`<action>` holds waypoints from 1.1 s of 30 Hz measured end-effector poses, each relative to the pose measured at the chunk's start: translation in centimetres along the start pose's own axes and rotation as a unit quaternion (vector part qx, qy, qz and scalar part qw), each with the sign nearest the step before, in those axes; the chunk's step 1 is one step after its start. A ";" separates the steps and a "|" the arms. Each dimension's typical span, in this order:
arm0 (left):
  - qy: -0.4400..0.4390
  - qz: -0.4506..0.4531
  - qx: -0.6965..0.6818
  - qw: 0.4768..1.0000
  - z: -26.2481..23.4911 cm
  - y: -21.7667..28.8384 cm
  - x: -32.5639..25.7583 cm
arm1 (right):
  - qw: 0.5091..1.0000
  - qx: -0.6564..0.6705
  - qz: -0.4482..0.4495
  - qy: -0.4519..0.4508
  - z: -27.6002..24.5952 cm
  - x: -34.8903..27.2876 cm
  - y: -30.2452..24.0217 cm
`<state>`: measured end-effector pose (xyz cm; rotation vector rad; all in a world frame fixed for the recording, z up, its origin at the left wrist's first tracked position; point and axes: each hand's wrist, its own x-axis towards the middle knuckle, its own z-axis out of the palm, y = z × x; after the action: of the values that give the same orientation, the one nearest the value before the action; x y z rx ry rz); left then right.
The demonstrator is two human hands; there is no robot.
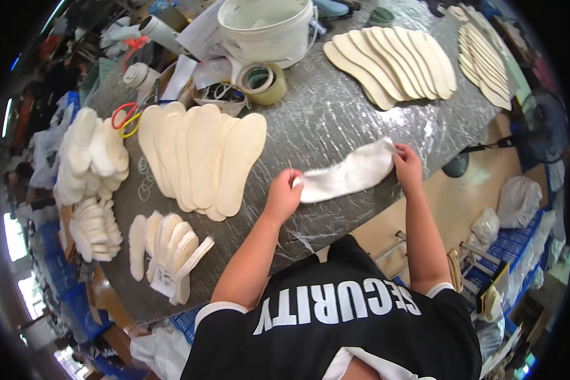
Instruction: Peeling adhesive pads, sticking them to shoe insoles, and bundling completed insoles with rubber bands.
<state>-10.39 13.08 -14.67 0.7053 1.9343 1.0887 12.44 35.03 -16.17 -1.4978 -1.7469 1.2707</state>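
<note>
One white insole (348, 171) is being held near the table's (320, 123) front edge.
Left hand (284, 195) and right hand (408, 168) are pinching its ends. Three spread cream piles (202, 158) are lying around; one bucket (263, 45) is standing toward the far edge.

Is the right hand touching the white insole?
Touching. The head view shows the right hand pinching the right end of the white insole.

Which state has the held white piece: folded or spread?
Spread: the white piece extends lengthwise between the left hand and right hand.
</note>
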 end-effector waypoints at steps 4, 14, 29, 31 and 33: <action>0.009 -0.070 0.036 0.997 -4.4 -2.4 -5.6 | 0.996 0.005 -0.029 -0.088 1.5 -3.7 -0.4; 0.277 -0.081 0.468 0.835 -9.9 -1.0 0.6 | 0.972 -0.095 -0.157 -0.148 2.1 -3.5 -1.7; 0.269 0.059 0.529 0.803 -3.2 -2.1 -2.0 | 0.961 -0.091 -0.144 -0.219 17.2 -1.6 -10.4; 0.223 -0.093 0.392 0.888 -4.3 0.4 -3.2 | 0.956 -0.128 -0.116 -0.238 17.0 -1.5 -11.3; 0.227 -0.095 0.393 0.886 -5.2 1.5 -4.6 | 0.956 -0.060 -0.022 -0.287 16.8 -1.2 -11.0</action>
<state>-12.23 8.04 -10.04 0.6820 2.8266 0.3121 -6.54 28.96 -13.50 -1.2097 -2.2366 1.7230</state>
